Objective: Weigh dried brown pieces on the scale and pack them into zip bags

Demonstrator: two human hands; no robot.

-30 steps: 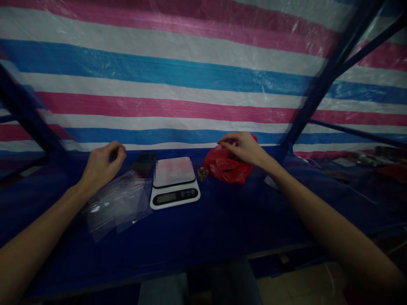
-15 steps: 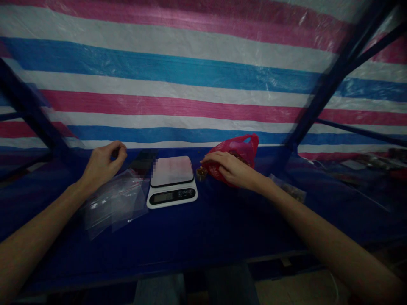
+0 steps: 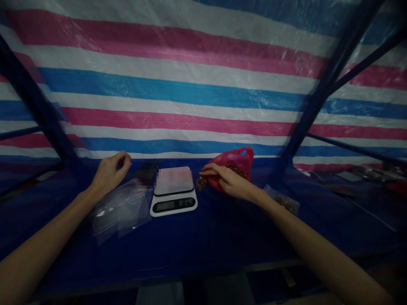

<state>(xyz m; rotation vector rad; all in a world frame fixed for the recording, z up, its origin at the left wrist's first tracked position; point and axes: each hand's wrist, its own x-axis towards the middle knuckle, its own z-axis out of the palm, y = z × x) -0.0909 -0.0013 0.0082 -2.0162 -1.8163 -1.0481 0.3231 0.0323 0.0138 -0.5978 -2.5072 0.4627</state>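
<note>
My left hand [image 3: 112,171] is raised above the left part of the blue table, its fingers curled toward the thumb in a loop; no object shows in it. Below it lie clear zip bags [image 3: 122,207], overlapping. A white digital scale [image 3: 173,190] stands between my hands, its plate bare and its display too dim to read. My right hand [image 3: 230,181] reaches over a red plastic bag [image 3: 222,160] of small brown pieces [image 3: 237,169]. Its fingers are stretched out, tips just above a small clear cup [image 3: 201,184] with brownish bits inside; the thumb sits apart.
Behind the scale's left side lies a dark flat object [image 3: 148,171], partly pixelated. A clear bag of small pieces [image 3: 282,201] rests near my right forearm. Blue metal posts [image 3: 305,123] flank the table, and striped plastic sheeting [image 3: 178,91] hangs behind.
The view has tilted up, so everything sits lower in the picture. My hands keep nearly the same places over the table, and more of the brown pieces shows in the red bag.
</note>
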